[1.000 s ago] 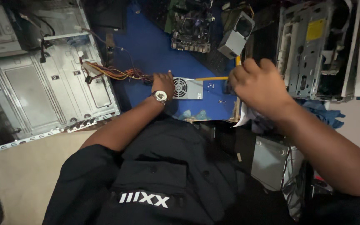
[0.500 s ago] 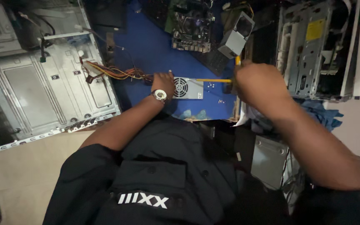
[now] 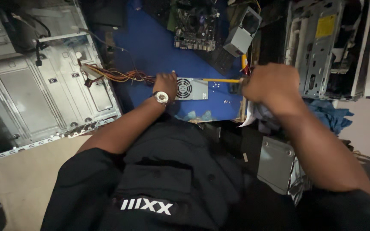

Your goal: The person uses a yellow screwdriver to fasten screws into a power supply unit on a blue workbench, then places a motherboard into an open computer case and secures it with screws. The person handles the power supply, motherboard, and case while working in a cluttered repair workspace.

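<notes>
I have the small grey power supply unit (image 3: 192, 89) lying at the near edge of the blue mat (image 3: 150, 47), casing closed. My left hand (image 3: 165, 82) presses on its wire end; my right hand (image 3: 270, 83) is clenched round a yellow-shafted screwdriver (image 3: 221, 80) (tip at the casing). A yellow rectangular label (image 3: 325, 25) sits on the open chassis (image 3: 317, 51) at the right.

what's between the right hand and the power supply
In the head view, only the yellow screwdriver shaft spans from right hand to power supply.

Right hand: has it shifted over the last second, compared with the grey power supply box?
Yes. The right hand has moved slightly left toward the grey power supply box, which stays put under the left hand.
</notes>
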